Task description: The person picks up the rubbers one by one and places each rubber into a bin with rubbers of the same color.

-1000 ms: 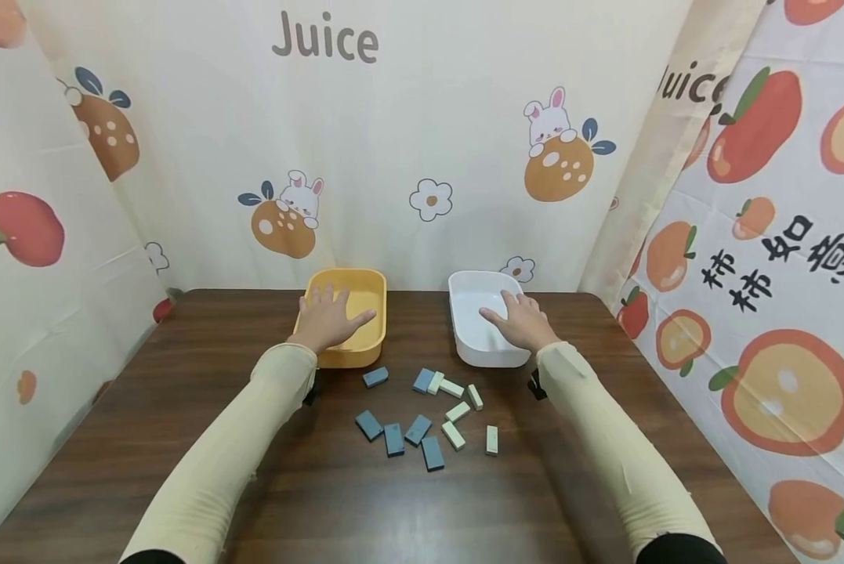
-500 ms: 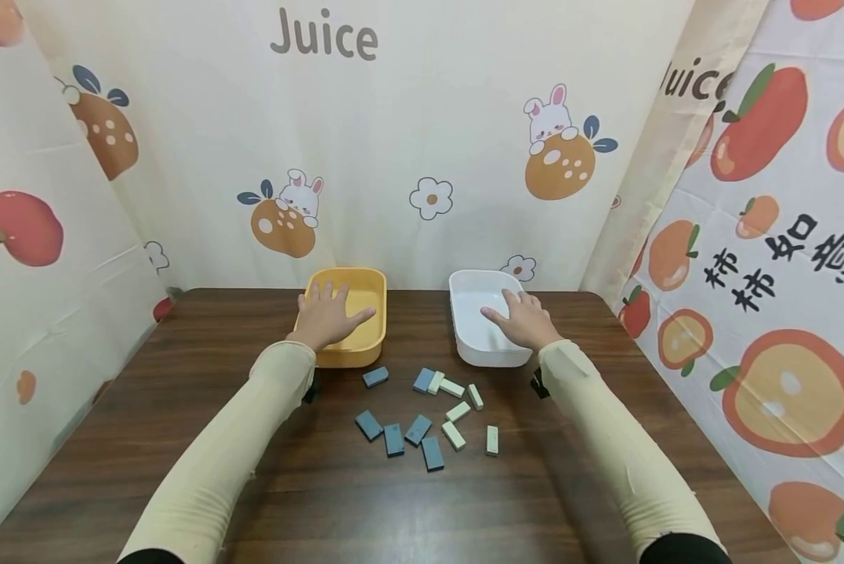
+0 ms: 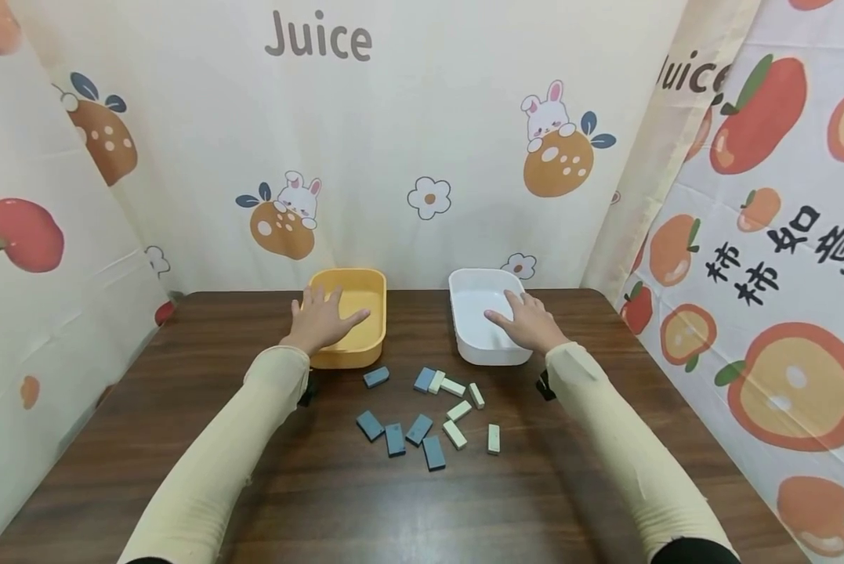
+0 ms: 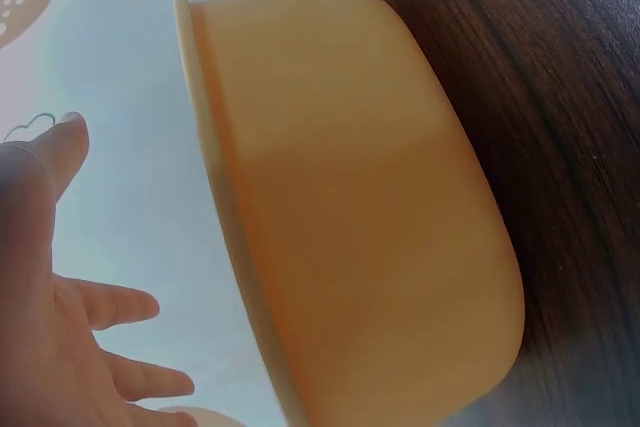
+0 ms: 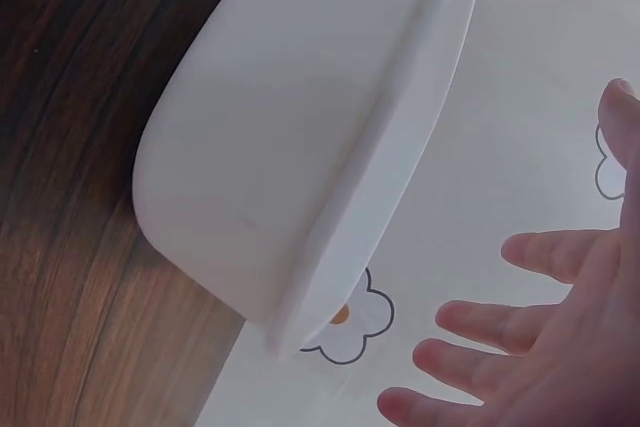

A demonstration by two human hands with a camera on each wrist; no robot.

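Blocks (image 3: 396, 440) Untouched on Table (image 3: 337, 501)

Head view: left hand (image 3: 319, 321) and right hand (image 3: 530, 322) are held spread, empty, over yellow tub (image 3: 351, 359) and white tub (image 3: 492, 355). Left wrist, then right: no contact is seen; blocks are best pinched singly.

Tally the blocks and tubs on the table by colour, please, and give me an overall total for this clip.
Blue blocks: 6
Cream blocks: 6
Yellow tub: 1
White tub: 1
Total: 14
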